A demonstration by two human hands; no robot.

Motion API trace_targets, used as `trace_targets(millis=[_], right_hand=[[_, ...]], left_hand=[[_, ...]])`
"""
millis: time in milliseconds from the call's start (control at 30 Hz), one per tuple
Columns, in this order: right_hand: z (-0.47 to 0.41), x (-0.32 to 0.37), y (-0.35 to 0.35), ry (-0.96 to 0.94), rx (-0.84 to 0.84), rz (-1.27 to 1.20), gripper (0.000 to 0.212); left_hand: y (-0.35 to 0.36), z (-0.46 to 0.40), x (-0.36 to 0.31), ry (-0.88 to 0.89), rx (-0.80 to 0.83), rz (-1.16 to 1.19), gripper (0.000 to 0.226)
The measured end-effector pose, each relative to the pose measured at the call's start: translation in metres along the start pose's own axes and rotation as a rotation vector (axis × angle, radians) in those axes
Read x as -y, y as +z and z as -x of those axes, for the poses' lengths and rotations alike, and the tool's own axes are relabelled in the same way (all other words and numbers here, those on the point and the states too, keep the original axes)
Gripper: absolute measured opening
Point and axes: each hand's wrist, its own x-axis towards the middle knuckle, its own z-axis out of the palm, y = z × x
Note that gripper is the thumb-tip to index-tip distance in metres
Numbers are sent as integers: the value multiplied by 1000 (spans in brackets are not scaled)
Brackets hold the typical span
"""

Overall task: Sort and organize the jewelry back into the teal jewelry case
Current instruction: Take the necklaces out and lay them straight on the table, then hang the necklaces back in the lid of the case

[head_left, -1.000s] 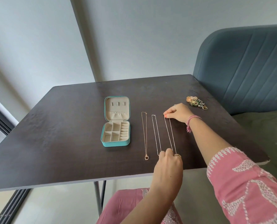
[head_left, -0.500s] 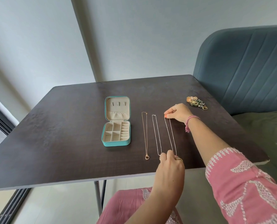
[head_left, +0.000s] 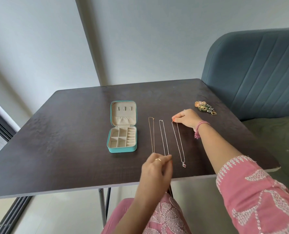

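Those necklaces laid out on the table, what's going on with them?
A person is laying out jewelry beside an open teal jewelry case on a dark table. Three necklaces lie stretched out in a row. The right hand pinches the top end of the rightmost necklace, whose pendant lies at the near end. The left hand, blurred, is at the near ends of the middle necklace and the gold necklace. A small jewelry pile waits at the far right. The case's compartments look empty.
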Motion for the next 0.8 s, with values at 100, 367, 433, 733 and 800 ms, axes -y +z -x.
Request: trace_targets(millis=[100, 367, 433, 733, 800], right_hand=[[2, 3, 0, 28, -2, -53, 17], [14, 35, 17, -82, -75, 10, 16], [11, 45, 24, -104, -90, 29, 16], [-16, 75, 50, -40, -95, 202, 11], [-19, 78, 53, -21, -75, 292, 14]], left_hand=[[-21, -9, 7, -121, -68, 84, 16], [-53, -22, 30, -490, -192, 474, 17], [-56, -24, 35, -526, -210, 534, 16], [-60, -24, 49, -514, -210, 646, 14], [-59, -23, 51, -519, -199, 658, 14]])
